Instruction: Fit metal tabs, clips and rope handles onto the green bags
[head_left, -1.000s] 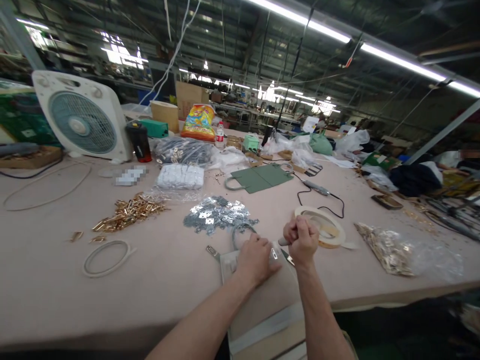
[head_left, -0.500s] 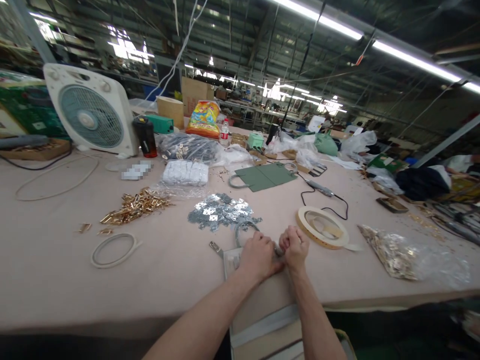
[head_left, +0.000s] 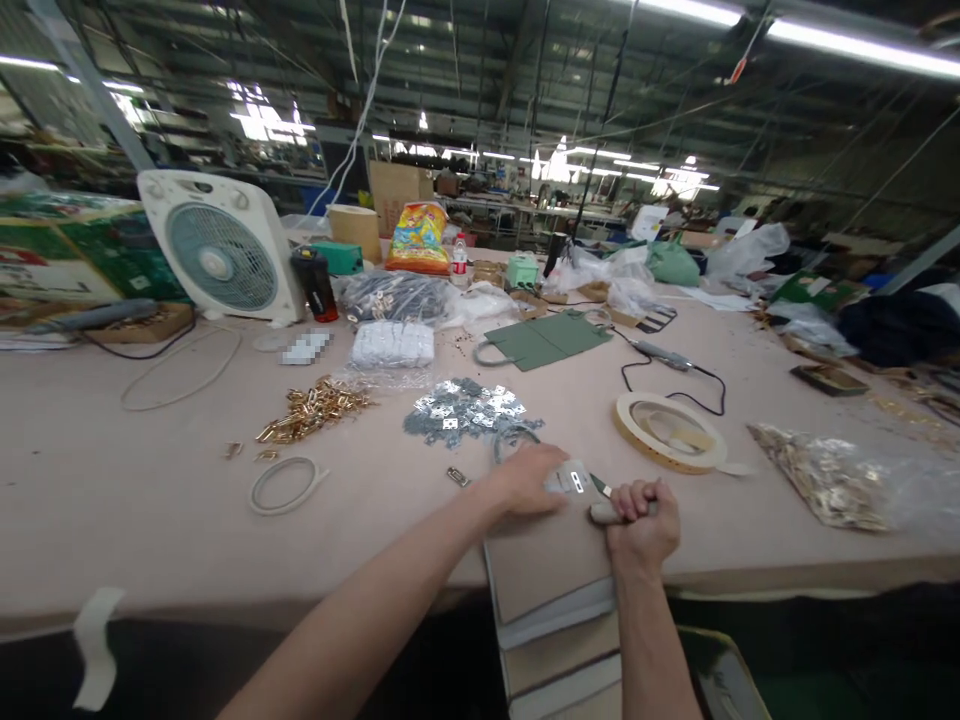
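Observation:
My left hand (head_left: 534, 482) lies over the top of a beige panel piece (head_left: 551, 575), its fingers stretched and slightly blurred. Beside its fingertips a small shiny slotted metal plate (head_left: 577, 482) sits on the piece. My right hand (head_left: 646, 520) is closed round a tool with a rounded, pale handle end (head_left: 604, 514); the rest of the tool is mostly hidden. A dark pointed tip (head_left: 600, 486) shows just above those fingers; whether it belongs to the tool I cannot tell. Behind my left hand curves a grey loop handle (head_left: 516, 436). A small metal clasp (head_left: 457, 477) lies to the left.
Past my hands lie a pile of silvery metal plates (head_left: 474, 408) and gold-coloured hardware (head_left: 315, 408). A tape roll (head_left: 626, 440) and a bag of metal parts (head_left: 821, 480) are on the right. Farther back are a green panel (head_left: 551, 338) and a fan (head_left: 221, 250).
My hands have moved apart, the right one toward the right with the tool. The slotted plate on the panel now shows between them. The camera view has shifted slightly left.

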